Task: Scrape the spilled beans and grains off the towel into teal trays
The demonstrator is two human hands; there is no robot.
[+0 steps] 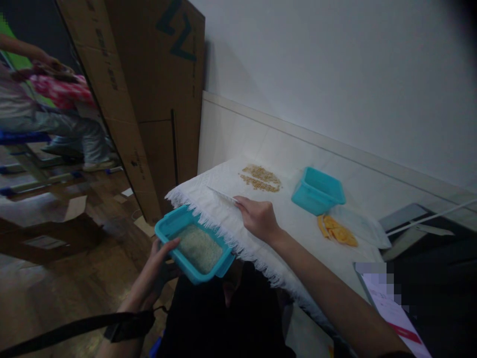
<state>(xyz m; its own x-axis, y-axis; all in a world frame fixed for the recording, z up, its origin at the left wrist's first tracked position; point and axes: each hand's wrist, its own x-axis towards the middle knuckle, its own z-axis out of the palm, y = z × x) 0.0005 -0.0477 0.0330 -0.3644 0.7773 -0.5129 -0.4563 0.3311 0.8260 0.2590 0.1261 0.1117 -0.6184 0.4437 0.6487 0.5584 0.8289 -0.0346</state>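
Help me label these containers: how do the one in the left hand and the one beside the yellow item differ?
The held container has pale grains inside; no contents show in the visible interior of the other container. The held container is gripped by the left hand, while the other container stands beside the yellow item. Both are turquoise and open-topped.

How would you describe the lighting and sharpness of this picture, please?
Head view throughout: dim light; soft shadow on the wall beside the tall cardboard box; its small print unreadable; grains in the held teal container blurring together; blocky pixelation over part of the lit screen; black top-right corner.
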